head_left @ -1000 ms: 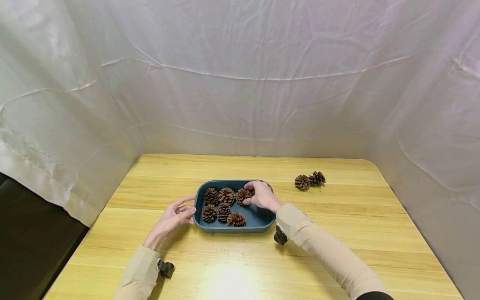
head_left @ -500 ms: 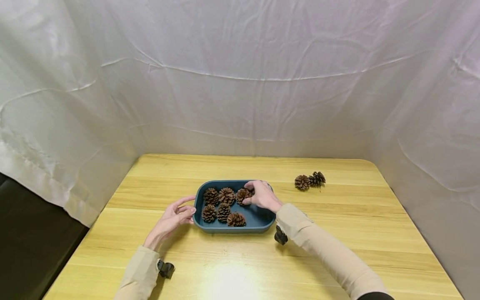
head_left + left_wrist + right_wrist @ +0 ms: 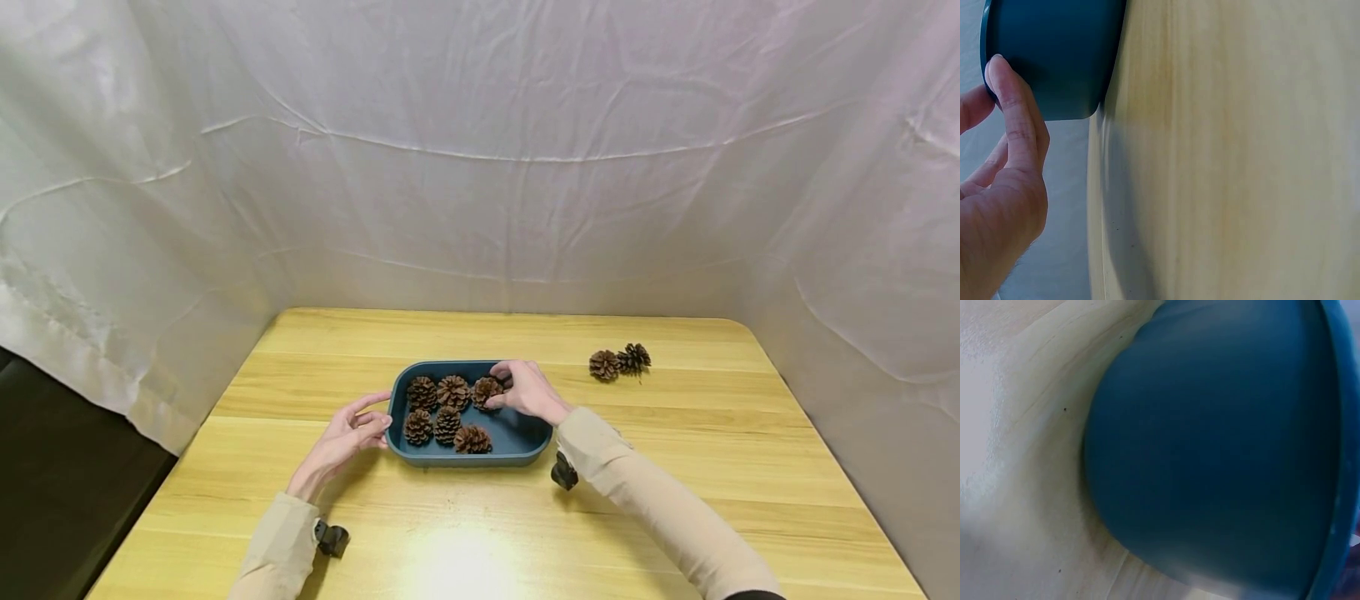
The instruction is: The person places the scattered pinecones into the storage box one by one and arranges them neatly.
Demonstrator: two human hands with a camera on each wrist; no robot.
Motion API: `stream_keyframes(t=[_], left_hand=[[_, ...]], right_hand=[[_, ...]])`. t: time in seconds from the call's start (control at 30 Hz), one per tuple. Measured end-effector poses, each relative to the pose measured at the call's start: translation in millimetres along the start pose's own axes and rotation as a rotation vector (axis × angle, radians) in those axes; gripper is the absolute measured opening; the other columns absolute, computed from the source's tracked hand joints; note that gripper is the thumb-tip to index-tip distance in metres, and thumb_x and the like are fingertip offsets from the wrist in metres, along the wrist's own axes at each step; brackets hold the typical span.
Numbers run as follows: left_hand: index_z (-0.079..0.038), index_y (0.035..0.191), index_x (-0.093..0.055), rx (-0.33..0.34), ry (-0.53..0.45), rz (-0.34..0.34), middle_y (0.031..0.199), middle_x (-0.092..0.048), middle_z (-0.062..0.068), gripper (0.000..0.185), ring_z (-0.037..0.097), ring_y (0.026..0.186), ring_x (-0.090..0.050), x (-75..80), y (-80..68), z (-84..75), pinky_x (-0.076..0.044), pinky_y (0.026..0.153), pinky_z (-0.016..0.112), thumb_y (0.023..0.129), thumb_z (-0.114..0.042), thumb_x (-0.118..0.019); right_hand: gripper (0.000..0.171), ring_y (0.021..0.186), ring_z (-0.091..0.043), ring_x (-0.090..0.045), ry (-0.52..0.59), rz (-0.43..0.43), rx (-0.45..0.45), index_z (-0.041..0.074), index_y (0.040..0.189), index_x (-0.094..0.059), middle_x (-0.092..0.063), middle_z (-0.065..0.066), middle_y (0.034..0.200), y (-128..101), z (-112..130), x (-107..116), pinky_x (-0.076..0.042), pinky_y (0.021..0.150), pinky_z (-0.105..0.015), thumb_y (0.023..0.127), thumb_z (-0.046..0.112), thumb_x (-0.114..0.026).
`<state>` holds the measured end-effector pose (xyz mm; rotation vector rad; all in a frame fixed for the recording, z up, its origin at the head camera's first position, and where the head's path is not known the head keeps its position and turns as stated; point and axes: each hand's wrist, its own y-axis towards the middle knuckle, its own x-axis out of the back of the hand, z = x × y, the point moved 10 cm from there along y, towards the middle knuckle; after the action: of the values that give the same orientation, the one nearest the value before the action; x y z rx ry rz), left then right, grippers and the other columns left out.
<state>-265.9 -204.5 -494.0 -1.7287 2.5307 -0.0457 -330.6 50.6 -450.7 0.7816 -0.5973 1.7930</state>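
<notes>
A dark blue tray (image 3: 465, 459) stands on the wooden table with several brown pine cones (image 3: 447, 423) in it. My right hand (image 3: 525, 390) reaches over the tray's back right corner, and its fingers curl round one pine cone (image 3: 486, 391) in the back row. My left hand (image 3: 351, 430) lies at the tray's left end with straight fingers touching the outer wall. The left wrist view shows those fingertips (image 3: 1001, 75) against the blue tray (image 3: 1054, 56). Only the tray's outer wall (image 3: 1210, 456) fills the right wrist view; the right hand is hidden there.
Two loose pine cones (image 3: 618, 362) lie on the table (image 3: 465, 533) to the right of the tray, near the back. White cloth walls close in the table on three sides. A dark gap lies past the table's left edge.
My right hand and forearm have shifted very slightly up and to the right, still on the same pine cone. The left hand and the tray have not moved.
</notes>
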Motion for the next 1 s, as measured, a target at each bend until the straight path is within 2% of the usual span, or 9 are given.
stream_keyframes(t=[0.2,0.43,0.63,0.83,1.0], left_hand=[[0.008,0.153,-0.027,0.002,0.010,-0.003,0.098,-0.068,0.000,0.061,0.009,0.076,-0.066,0.4,0.2,0.5,-0.063,0.077,0.027,0.101,-0.007,-0.057],[0.009,0.152,-0.028,-0.001,0.010,-0.002,0.098,-0.068,0.000,0.060,0.009,0.075,-0.066,0.8,0.1,0.6,-0.063,0.076,0.026,0.102,-0.006,-0.057],[0.009,0.153,-0.027,-0.006,0.011,0.002,0.098,-0.068,0.000,0.061,0.008,0.075,-0.066,0.5,-0.2,0.1,-0.063,0.075,0.026,0.102,-0.006,-0.057],[0.010,0.152,-0.027,-0.010,0.010,0.000,0.097,-0.068,-0.001,0.061,0.008,0.075,-0.066,1.0,-0.2,-0.1,-0.062,0.075,0.025,0.102,-0.006,-0.056],[0.010,0.152,-0.027,-0.012,0.012,-0.003,0.097,-0.067,0.000,0.061,0.008,0.075,-0.066,0.3,-0.6,0.0,-0.062,0.075,0.024,0.102,-0.006,-0.056]], right_hand=[[0.052,0.110,-0.031,-0.068,0.044,0.002,0.005,0.004,0.129,-0.065,-0.067,-0.018,0.127,-3.7,2.3,4.9,-0.059,0.095,-0.043,0.083,0.020,-0.084],[0.054,0.114,-0.034,-0.066,0.164,0.011,0.010,0.001,0.133,-0.062,-0.066,-0.020,0.128,-9.2,1.0,9.8,-0.058,0.098,-0.044,0.085,0.016,-0.082],[0.053,0.114,-0.038,-0.065,0.233,0.000,0.060,-0.004,0.133,-0.061,-0.066,-0.024,0.126,-14.9,2.2,19.5,-0.057,0.099,-0.045,0.086,0.014,-0.080],[0.051,0.114,-0.041,-0.065,0.314,-0.038,0.090,-0.004,0.133,-0.061,-0.066,-0.026,0.127,-23.5,-0.6,32.0,-0.058,0.097,-0.046,0.087,0.013,-0.078],[0.050,0.112,-0.039,-0.066,0.408,-0.102,0.092,-0.002,0.132,-0.062,-0.065,-0.026,0.127,-33.2,-11.2,44.3,-0.061,0.091,-0.042,0.087,0.014,-0.078]])
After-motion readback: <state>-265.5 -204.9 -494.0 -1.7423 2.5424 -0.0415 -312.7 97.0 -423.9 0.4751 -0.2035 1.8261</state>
